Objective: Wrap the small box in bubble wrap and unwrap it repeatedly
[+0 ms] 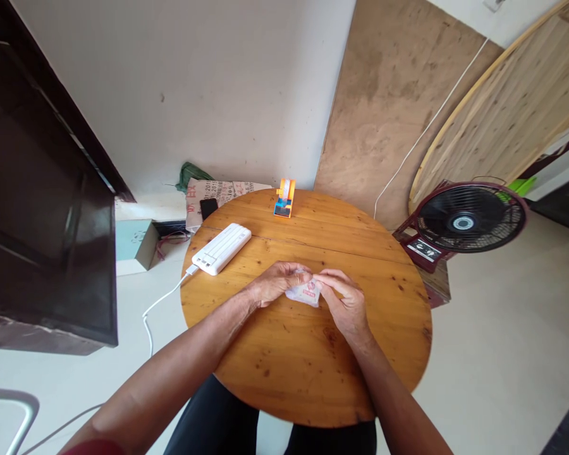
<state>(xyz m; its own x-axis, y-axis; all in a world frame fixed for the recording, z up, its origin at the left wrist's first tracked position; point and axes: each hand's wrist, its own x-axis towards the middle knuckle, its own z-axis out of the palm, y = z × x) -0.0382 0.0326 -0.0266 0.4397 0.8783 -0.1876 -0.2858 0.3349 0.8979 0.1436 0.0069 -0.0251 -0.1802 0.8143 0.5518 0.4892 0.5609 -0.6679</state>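
A small translucent plastic bag with red print (308, 293) hangs between my two hands, just over the middle of the round wooden table. My left hand (281, 282) pinches its upper left edge, thumb on top. At the bag's upper right corner, the thumb and fingers of my right hand (345, 299) are pressed together on it. The fingertips of both hands almost meet along the top edge. What lies inside the bag is too small to make out.
On the round table (275, 385) lie a white power bank (222, 248) with a white cable (164, 297), and an orange and blue tape dispenser (284, 199). A dark red fan (464, 218) stands to the right. A dark cabinet (42, 189) rises at left.
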